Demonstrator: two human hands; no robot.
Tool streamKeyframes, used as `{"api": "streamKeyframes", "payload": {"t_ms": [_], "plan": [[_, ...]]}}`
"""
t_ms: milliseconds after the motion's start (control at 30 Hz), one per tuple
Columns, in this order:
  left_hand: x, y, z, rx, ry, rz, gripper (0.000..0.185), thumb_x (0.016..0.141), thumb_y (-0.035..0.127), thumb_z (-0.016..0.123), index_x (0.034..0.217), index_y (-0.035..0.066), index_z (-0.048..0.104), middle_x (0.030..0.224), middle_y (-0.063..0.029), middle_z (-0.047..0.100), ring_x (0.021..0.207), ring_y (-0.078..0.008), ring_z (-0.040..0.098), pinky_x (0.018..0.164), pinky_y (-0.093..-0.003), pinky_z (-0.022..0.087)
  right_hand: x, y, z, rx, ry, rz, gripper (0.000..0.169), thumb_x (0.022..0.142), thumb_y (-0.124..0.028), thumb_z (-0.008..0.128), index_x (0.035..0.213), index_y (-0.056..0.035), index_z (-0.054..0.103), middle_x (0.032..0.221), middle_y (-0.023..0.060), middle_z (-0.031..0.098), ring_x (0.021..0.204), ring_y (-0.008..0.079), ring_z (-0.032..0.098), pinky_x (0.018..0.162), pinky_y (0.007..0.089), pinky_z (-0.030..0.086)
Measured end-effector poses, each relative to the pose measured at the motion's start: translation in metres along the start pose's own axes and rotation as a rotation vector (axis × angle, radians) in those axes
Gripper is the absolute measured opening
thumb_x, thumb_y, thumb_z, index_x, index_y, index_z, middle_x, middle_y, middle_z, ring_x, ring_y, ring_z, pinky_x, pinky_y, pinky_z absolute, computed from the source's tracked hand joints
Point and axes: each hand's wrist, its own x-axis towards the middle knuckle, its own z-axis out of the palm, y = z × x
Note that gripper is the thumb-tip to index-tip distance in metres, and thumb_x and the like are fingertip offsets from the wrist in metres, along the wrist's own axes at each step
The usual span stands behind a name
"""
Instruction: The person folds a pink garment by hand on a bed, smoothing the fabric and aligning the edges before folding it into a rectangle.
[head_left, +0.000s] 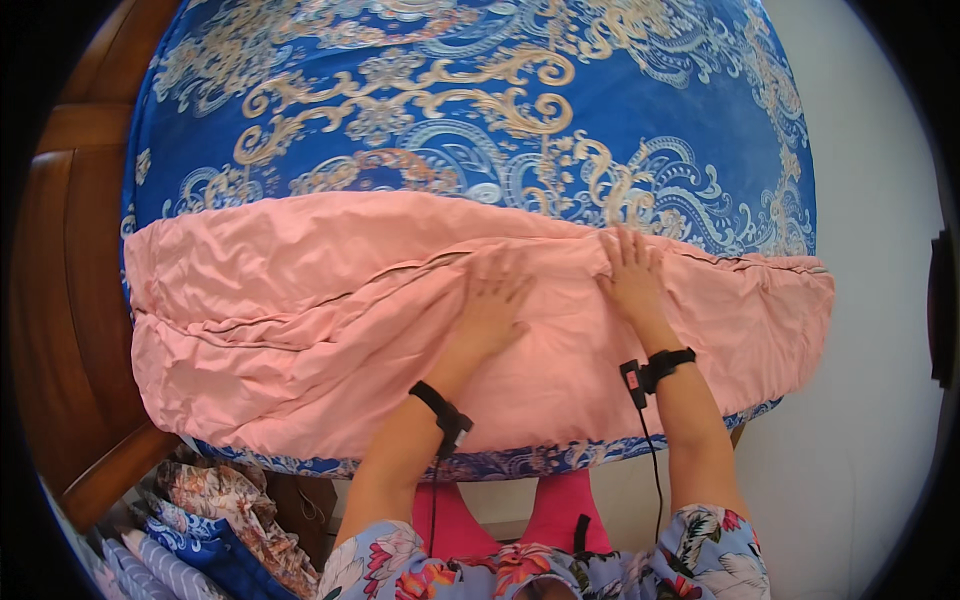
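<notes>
A pink quilt or cover (562, 360) with dark piping or a zip line lies folded in a long strip across the near end of a bed. The bed wears a blue sheet (465, 97) with a gold and white scroll pattern. Flat on the pink fabric near the middle rests my left hand (495, 307), fingers spread and slightly blurred. My right hand (634, 274) presses on the same fabric further right, its fingertips by the far edge. Neither hand plainly grips the cloth. Each wrist wears a black strap with a small cabled device.
A brown wooden headboard or panel (97, 262) stands along the left side. Folded and crumpled patterned fabrics (225, 525) lie below the bed's near left corner. Pale floor (855, 360) shows at the right. Black cables hang from both wrist devices.
</notes>
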Motion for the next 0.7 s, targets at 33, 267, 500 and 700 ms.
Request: {"api": "streamKeyframes", "payload": {"t_ms": [33,267,500,700], "plan": [[-0.016,-0.002,-0.012,-0.093,-0.008,0.004,0.067,0.081,0.037,0.069,0.140,0.011,0.048,0.154,-0.0142,0.032,0.145,-0.0351,0.021,0.116,-0.0573,0.015,-0.004,-0.012,-0.002,0.021,0.056,0.038,0.068,0.084,-0.026,0.066,0.145,-0.0139,0.040,0.156,0.0122,0.029,0.143,0.0338,0.028,0.113,0.0577,0.023],[-0.171,-0.107,-0.143,-0.132,0.209,-0.099,0.043,0.077,0.009,0.060,0.120,0.005,0.057,0.111,-0.0136,0.059,0.110,-0.0323,0.054,0.096,-0.0462,0.041,-0.013,-0.234,-0.039,0.658,0.364,-0.398,0.036,0.084,-0.012,0.064,0.119,-0.0046,0.062,0.122,0.0141,0.061,0.125,0.0362,0.049,0.108,0.0521,0.033],[-0.271,-0.215,-0.148,0.221,-0.031,-0.190,0.040,0.076,0.006,0.060,0.116,0.009,0.058,0.095,-0.0121,0.060,0.094,-0.0301,0.060,0.081,-0.0446,0.046,-0.036,-0.333,-0.060,0.290,-0.074,-0.460,0.028,0.076,-0.011,0.065,0.104,-0.0107,0.066,0.099,0.0067,0.065,0.104,0.0327,0.060,0.085,0.0451,0.048],[-0.276,-0.235,-0.163,0.165,0.194,-0.322,0.034,0.072,0.010,0.070,0.105,0.006,0.063,0.094,-0.0123,0.058,0.088,-0.0325,0.058,0.072,-0.0412,0.047,-0.036,-0.324,-0.067,0.430,-0.049,-0.308,0.018,0.076,-0.010,0.064,0.093,-0.0087,0.064,0.100,0.0109,0.064,0.094,0.0302,0.063,0.078,0.0394,0.050]]}}
